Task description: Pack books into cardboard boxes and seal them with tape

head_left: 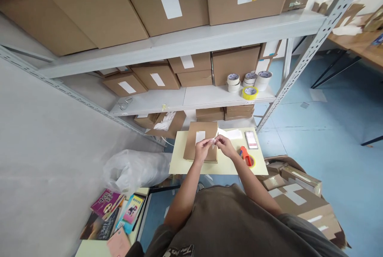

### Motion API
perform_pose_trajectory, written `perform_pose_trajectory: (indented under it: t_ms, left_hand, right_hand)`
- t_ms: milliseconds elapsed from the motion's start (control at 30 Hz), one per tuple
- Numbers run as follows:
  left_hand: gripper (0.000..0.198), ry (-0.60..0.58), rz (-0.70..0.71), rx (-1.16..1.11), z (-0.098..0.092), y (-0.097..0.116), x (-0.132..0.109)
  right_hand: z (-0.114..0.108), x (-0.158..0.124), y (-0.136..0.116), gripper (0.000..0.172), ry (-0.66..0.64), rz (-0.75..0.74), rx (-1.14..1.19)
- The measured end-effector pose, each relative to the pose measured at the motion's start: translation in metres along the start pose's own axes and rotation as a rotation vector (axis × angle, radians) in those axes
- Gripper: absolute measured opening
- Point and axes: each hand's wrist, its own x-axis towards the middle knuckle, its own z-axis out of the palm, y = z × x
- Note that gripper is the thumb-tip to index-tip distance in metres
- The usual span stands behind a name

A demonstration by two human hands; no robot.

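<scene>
My left hand (202, 149) and my right hand (226, 146) meet above a closed cardboard box (191, 149). Their fingertips are pinched on a small white piece (213, 142), which looks like paper or a label but is too small to make out. The brown box lies flat on a pale yellow table (178, 161) and bears a white label (200, 135). Beyond my right hand are white paper sheets (234, 134). An orange tape dispenser (244, 155) with a yellow-rimmed roll lies beside my right forearm.
Ahead stands a metal shelf (185, 46) with cardboard boxes and tape rolls (249, 92). A blurred-out flat item (251, 140) lies at the table's back right. Flattened cartons (302, 205) are at right; bagged wrap (137, 169) and books (107, 203) at left.
</scene>
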Motion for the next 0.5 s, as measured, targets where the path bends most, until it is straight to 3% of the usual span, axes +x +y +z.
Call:
perform_pose_trajectory:
  t_ms: [133, 300, 400, 500]
  left_hand:
    - [0.047, 0.066, -0.021, 0.005, 0.000, -0.005, 0.002]
    - [0.048, -0.024, -0.033, 0.011, -0.010, -0.012, 0.015]
    - [0.051, 0.034, -0.094, -0.059, -0.034, -0.020, 0.035]
    - [0.053, 0.214, -0.141, -0.146, -0.075, -0.030, 0.059]
  right_hand:
    - [0.004, 0.003, 0.008, 0.025, 0.013, 0.079, 0.076]
    - [0.017, 0.014, 0.014, 0.042, 0.052, 0.080, 0.028]
    - [0.016, 0.018, 0.014, 0.043, 0.131, 0.098, 0.059]
    - [0.013, 0.017, 0.016, 0.039, 0.315, 0.089, 0.127]
